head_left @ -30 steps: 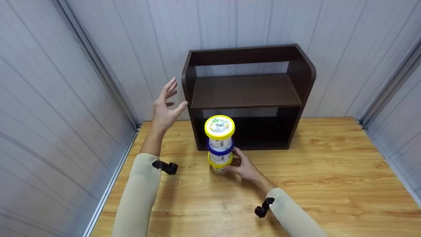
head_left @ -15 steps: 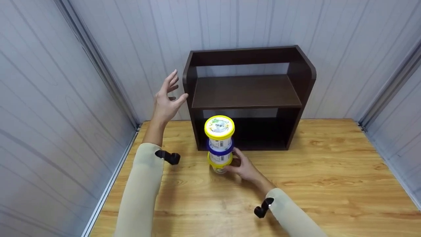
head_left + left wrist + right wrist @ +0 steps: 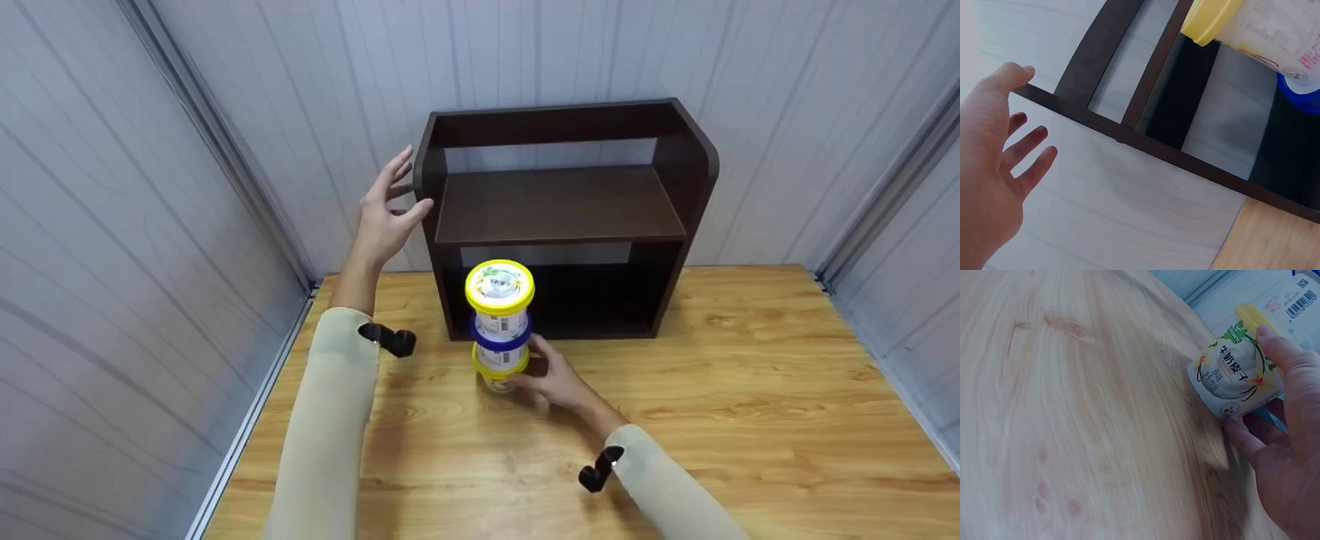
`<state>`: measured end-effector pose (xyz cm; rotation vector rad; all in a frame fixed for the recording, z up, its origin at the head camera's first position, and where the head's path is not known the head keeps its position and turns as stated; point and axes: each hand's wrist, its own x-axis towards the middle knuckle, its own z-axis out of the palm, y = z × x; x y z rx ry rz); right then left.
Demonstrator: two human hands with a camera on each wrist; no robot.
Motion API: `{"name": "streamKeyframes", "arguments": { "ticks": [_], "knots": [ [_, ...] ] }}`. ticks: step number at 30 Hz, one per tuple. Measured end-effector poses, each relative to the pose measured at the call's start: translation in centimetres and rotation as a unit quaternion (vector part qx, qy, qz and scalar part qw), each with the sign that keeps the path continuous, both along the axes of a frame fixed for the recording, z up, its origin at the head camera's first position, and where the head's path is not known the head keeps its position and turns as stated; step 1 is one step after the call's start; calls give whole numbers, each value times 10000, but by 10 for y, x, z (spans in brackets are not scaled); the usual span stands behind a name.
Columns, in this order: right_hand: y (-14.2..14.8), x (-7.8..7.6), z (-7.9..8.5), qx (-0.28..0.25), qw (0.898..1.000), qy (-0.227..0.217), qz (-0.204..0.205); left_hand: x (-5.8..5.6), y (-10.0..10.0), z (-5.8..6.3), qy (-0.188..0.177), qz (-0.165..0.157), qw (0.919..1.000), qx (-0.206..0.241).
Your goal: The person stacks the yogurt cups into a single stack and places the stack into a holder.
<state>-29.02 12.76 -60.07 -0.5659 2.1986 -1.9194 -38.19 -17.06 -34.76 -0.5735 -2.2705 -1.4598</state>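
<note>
Three white tubs stand stacked on the wooden table in the head view. The top tub (image 3: pixel 500 287) has a yellow lid, the middle tub (image 3: pixel 501 358) a blue one, and the bottom tub (image 3: pixel 1233 374) a yellow one. My right hand (image 3: pixel 559 381) grips the bottom tub from its right side, thumb near the lid and fingers low on its wall. Raised beside the left side panel of a dark brown shelf (image 3: pixel 562 206), my left hand (image 3: pixel 382 221) has its fingers spread and holds nothing. Whether its thumb touches the panel I cannot tell.
The two-level shelf stands behind the stack, against the pale panelled wall (image 3: pixel 510 52). Another wall (image 3: pixel 112 262) borders the wooden table (image 3: pixel 750 420) on the left, and one more on the right.
My left hand has risen a little and come slightly right, closer to the shelf's side panel. The right hand and the stacked tubs have stayed in place.
</note>
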Motion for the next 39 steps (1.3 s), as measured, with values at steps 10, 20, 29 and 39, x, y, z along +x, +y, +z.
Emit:
{"name": "streamKeyframes", "arguments": {
  "ticks": [10, 20, 29, 39],
  "knots": [
    [-3, -1, 0, -57, 9999, -97, -50, -3, 4, -4, -272, -75, 9996, 40],
    [-6, 2, -3, -229, 9991, -272, -223, -4, 4, -5, -281, -171, 9990, 286],
    [-4, 4, -2, -200, 9992, -287, -205, 0, 4, -5, -254, -124, 9992, 278],
    [1, 10, -2, -137, 9992, -163, -341, 0, 8, -7, -312, -138, 9988, 356]
  ]
}}
